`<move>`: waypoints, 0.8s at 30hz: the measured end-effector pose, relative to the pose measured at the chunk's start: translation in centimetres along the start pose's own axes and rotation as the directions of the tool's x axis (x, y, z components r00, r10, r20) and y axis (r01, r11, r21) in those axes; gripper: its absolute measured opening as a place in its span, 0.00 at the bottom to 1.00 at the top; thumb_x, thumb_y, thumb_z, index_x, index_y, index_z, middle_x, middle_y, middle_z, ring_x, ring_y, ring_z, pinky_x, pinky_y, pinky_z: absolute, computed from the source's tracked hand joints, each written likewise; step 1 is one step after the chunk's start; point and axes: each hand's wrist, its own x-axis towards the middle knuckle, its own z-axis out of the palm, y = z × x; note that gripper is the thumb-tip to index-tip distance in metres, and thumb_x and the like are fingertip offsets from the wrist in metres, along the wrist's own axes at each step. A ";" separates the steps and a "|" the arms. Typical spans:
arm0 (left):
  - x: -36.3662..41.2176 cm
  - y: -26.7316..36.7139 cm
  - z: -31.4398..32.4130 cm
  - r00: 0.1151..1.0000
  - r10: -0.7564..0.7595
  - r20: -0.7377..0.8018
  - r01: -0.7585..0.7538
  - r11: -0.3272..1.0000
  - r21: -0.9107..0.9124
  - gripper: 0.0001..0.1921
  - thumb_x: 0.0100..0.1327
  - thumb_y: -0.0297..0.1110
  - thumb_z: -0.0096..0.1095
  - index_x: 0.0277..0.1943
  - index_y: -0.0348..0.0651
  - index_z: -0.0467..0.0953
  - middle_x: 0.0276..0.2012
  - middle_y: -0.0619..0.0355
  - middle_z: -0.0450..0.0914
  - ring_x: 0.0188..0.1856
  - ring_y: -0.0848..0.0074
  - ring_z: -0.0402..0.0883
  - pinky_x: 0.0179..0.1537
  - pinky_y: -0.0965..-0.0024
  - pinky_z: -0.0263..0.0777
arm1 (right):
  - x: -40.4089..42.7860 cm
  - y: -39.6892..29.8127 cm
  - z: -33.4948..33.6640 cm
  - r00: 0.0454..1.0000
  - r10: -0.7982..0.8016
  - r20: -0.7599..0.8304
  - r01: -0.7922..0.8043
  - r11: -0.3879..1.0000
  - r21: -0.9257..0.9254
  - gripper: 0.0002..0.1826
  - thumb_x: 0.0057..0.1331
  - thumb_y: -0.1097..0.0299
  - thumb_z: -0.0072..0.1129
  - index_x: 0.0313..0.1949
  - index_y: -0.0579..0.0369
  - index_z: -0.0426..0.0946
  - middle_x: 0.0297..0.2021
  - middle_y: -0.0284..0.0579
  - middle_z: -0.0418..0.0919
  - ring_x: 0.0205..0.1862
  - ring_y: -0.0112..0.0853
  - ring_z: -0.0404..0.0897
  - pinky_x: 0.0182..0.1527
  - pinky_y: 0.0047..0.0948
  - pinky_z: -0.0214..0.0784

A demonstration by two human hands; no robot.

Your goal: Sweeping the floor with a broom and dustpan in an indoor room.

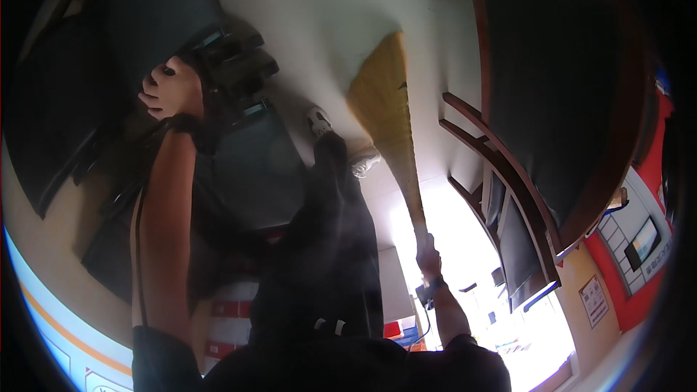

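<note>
My right hand (429, 258) is closed around the narrow handle end of a yellow fan-shaped broom (389, 92). The broom's wide end points away from me over the pale floor, beyond my shoes. A black strapped device with a cable (427, 294) sits on my right wrist. On the other side, my left hand (174, 87) is among black padded chairs (256, 169), its fingers bent. Whether those fingers grip part of a chair is too dark to tell. A black band or device (190, 130) wraps my left wrist.
Dark wooden furniture with black panels (555, 92) stands at the right, its curved wooden arms (495, 158) near the broom. My white shoes (365, 163) are on the floor. Red and white boxes (228, 310) lie behind me. Strong light comes from the lower right, beside a red wall panel (648, 299).
</note>
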 end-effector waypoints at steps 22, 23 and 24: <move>0.5 -0.4 -0.9 0.962 0.037 0.269 -0.065 0.993 0.095 0.35 0.69 0.65 0.35 0.70 0.53 0.61 0.74 0.52 0.51 0.75 0.49 0.42 0.71 0.44 0.43 | 10.2 -13.3 2.4 0.938 -0.343 -0.052 0.341 0.939 -0.043 0.29 0.71 0.42 0.46 0.65 0.40 0.58 0.31 0.61 0.81 0.36 0.60 0.82 0.36 0.59 0.74; 0.5 -0.5 -0.8 0.965 0.008 0.261 -0.034 0.995 0.094 0.35 0.68 0.66 0.35 0.70 0.54 0.61 0.74 0.52 0.50 0.75 0.49 0.40 0.71 0.45 0.42 | 9.2 -10.8 2.0 0.922 -0.379 -0.075 0.378 0.925 -0.021 0.27 0.71 0.43 0.47 0.63 0.40 0.58 0.29 0.62 0.81 0.33 0.61 0.82 0.33 0.59 0.74; 0.4 -0.4 -1.1 0.966 0.007 0.258 -0.031 0.996 0.089 0.35 0.68 0.66 0.35 0.70 0.54 0.61 0.74 0.52 0.50 0.75 0.49 0.40 0.71 0.45 0.42 | 8.4 -8.2 2.0 0.950 -0.311 -0.035 0.308 0.950 -0.057 0.24 0.71 0.44 0.46 0.60 0.39 0.57 0.29 0.62 0.81 0.35 0.62 0.81 0.34 0.60 0.73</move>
